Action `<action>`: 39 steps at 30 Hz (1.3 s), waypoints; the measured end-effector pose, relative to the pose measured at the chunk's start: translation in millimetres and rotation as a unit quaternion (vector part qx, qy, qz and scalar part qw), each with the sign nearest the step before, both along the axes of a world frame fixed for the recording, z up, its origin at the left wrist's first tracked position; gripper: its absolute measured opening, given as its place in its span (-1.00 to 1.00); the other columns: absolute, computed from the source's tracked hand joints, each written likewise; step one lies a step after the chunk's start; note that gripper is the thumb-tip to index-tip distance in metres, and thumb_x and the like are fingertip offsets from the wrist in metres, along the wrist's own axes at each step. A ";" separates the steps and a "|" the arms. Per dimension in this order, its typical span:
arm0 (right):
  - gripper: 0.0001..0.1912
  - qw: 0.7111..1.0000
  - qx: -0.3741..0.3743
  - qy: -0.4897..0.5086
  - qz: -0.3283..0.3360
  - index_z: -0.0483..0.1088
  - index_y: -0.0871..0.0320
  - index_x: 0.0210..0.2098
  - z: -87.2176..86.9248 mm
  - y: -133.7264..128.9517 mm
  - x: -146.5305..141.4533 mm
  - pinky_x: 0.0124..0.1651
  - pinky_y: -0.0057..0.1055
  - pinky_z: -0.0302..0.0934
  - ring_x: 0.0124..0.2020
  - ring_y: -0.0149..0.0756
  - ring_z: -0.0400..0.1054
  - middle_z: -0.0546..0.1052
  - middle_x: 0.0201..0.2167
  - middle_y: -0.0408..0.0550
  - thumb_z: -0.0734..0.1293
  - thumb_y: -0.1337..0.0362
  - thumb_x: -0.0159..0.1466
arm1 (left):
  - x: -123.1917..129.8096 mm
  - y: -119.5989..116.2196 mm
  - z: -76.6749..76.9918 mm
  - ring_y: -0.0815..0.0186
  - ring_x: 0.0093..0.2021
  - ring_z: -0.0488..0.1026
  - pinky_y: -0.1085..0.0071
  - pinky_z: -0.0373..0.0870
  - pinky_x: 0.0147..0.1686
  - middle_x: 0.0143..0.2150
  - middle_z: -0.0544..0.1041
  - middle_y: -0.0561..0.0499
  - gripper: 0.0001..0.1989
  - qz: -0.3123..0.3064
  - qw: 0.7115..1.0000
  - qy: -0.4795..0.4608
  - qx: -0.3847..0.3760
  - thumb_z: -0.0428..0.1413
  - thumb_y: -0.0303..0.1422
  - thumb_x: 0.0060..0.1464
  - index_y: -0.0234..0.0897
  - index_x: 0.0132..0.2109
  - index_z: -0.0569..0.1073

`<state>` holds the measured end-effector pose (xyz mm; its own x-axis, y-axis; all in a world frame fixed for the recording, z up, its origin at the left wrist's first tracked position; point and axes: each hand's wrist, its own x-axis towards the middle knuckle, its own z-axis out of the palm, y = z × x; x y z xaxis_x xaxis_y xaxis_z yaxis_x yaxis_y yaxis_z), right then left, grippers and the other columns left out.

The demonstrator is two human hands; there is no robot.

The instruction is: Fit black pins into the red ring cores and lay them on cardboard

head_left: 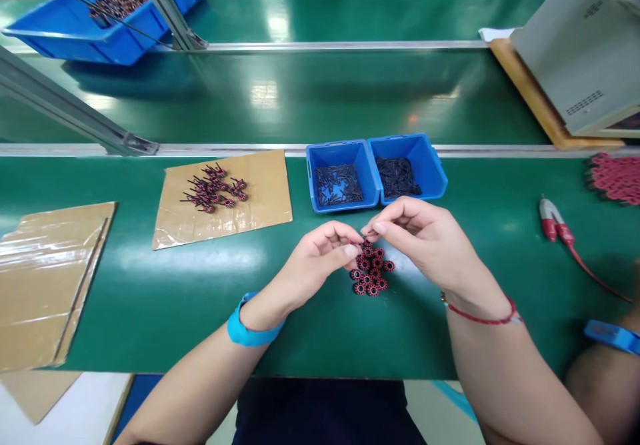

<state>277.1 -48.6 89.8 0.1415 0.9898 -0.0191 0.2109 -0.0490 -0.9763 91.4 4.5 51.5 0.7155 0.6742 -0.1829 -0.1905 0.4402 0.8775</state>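
Observation:
My left hand [327, 251] is closed in a pinch, with a bit of a small red-and-black toothed ring, like a little motor stator, showing at its fingertips. Close against it, my right hand [420, 235] also pinches; whatever is between its thumb and finger is too small to make out. Just below the fingertips lies a loose pile of the same rings [373, 290] on the green bench. Two blue bins [314, 195] stand beyond my hands, both with short black tubes [397, 177] in them. Similar rings with black tubes sticking out [213, 190] rest on a cardboard sheet [265, 198] to the left.
More cardboard [45, 278] lies at far left. Red-handled pliers or a clip with a red cord [556, 221] and a pink pile [617, 177] are at right, near another person's arm [605, 378]. Metal posts [80, 108] and a large blue tray [115, 45] stand at back left.

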 end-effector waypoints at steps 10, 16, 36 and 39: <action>-0.90 0.998 0.004 -0.061 0.002 0.46 0.13 -0.38 4.2 -3.5 -1.6 -0.29 -0.41 0.34 -0.32 -0.33 0.49 0.61 -0.37 -0.11 0.37 0.31 0.29 | -0.4 0.0 2.4 0.46 -0.38 0.42 0.47 0.37 -0.29 -0.33 0.49 0.08 -0.85 -0.010 1.000 -0.001 0.007 0.27 -0.31 0.12 -0.27 -0.20 0.51; -0.90 0.995 -0.001 -0.096 0.024 0.53 0.12 -0.39 7.2 -3.0 -4.0 -0.33 -0.45 0.32 -0.40 -0.38 0.46 0.61 -0.43 -0.16 0.39 0.31 0.27 | -0.1 0.2 -0.2 0.46 -0.37 0.42 0.48 0.38 -0.28 -0.32 0.50 0.07 -0.84 -0.013 1.000 -0.006 0.009 0.28 -0.33 0.11 -0.27 -0.19 0.51; -0.95 0.985 0.080 -0.150 0.019 0.50 0.09 -0.28 -4.5 3.9 0.1 0.03 -0.24 0.33 -0.04 -0.20 0.45 0.57 -0.16 -0.06 0.38 0.35 0.27 | 2.5 5.4 -1.6 0.44 -0.37 0.40 0.44 0.39 -0.29 -0.32 0.47 0.06 -0.79 0.026 0.999 0.010 0.029 0.30 -0.32 0.05 -0.29 -0.21 0.48; -0.95 0.986 0.078 -0.141 0.030 0.48 0.08 -0.31 -6.0 4.1 -2.2 0.02 -0.27 0.33 -0.05 -0.22 0.45 0.57 -0.17 -0.07 0.37 0.36 0.28 | 2.7 5.5 0.1 0.44 -0.37 0.40 0.45 0.40 -0.29 -0.32 0.47 0.06 -0.80 0.025 0.999 0.008 0.030 0.30 -0.34 0.04 -0.29 -0.21 0.48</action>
